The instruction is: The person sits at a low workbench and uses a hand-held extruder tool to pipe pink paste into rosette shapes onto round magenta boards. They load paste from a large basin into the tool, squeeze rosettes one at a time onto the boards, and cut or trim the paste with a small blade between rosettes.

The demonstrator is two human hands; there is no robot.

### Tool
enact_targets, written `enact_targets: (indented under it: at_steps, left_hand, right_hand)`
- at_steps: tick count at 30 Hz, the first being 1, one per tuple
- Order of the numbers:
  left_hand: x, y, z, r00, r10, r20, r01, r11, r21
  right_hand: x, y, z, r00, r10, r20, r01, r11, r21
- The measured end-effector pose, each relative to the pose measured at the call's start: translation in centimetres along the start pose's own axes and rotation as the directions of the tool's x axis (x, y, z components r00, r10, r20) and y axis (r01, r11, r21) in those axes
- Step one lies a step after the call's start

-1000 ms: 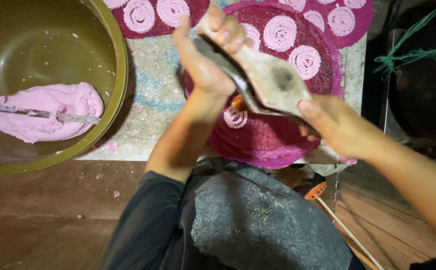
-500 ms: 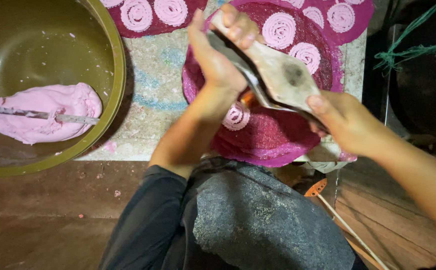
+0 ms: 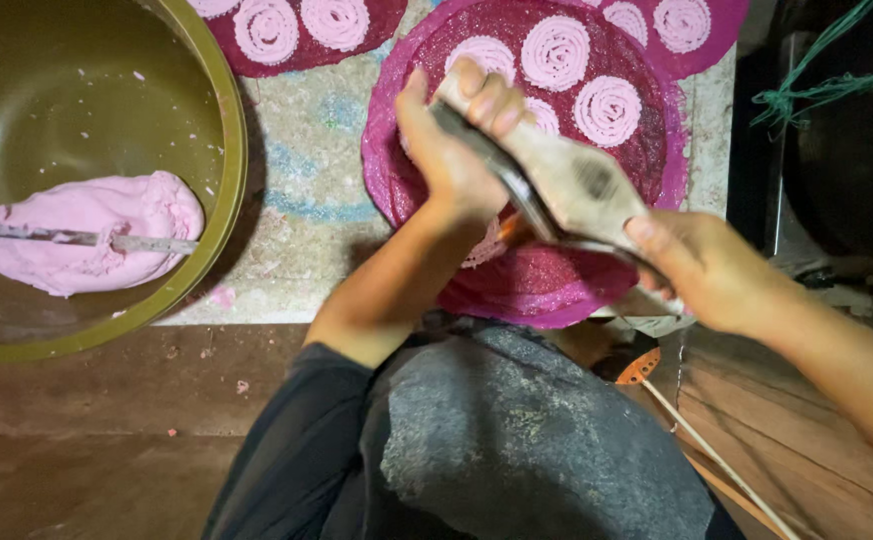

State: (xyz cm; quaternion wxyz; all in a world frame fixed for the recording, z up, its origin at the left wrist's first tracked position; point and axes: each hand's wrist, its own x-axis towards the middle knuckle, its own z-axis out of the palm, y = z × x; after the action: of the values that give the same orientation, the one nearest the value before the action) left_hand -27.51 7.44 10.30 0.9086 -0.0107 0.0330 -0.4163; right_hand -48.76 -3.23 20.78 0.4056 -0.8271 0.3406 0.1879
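My left hand [image 3: 457, 150] grips the far end of a worn wooden press [image 3: 567, 180], and my right hand [image 3: 702, 265] grips its near handle end. The press hangs over a round magenta woven mat [image 3: 647, 160] that carries several pink coiled dough spirals [image 3: 555, 52]. A fresh pale spiral [image 3: 482, 250] is partly hidden under my left wrist.
A large olive bowl [image 3: 222, 180] at the left holds a lump of pink dough [image 3: 92, 230] with a metal knife [image 3: 67, 238] stuck in it. Another magenta mat with spirals [image 3: 302, 25] lies at the top. A thin stick with an orange tip [image 3: 697, 430] lies by my dark-clothed knee [image 3: 517, 440].
Both hands and the press have shifted slightly left and toward me over the mat. The bowl and dough have not moved.
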Motion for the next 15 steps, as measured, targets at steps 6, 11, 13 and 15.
enact_targets:
  at_steps: [6, 11, 13, 15]
  left_hand:
    - [2.3, 1.9, -0.1, 0.952, -0.173, 0.25, 0.154, 0.984, 0.094]
    - [-0.6, 6.8, -3.4, 0.957, -0.288, -0.022, 0.203, 0.615, 0.762]
    - [-1.9, 8.6, -4.6, 0.95, -0.295, -0.104, 0.265, 0.584, 0.768]
    - [-2.8, 10.1, -5.7, 0.955, -0.277, -0.109, 0.248, 0.538, 0.805]
  right_hand:
    - [0.7, 1.5, 1.1, 0.983, -0.151, -0.107, 0.164, 0.978, 0.125]
    - [-1.3, 4.8, 1.8, 0.994, -0.093, -0.049, 0.103, 0.949, 0.299]
    - [-2.7, 6.0, 1.3, 0.983, -0.177, -0.046, 0.181, 0.914, 0.363]
    - [-4.6, 6.9, 0.9, 0.982, -0.189, -0.032, 0.184, 0.888, 0.422]
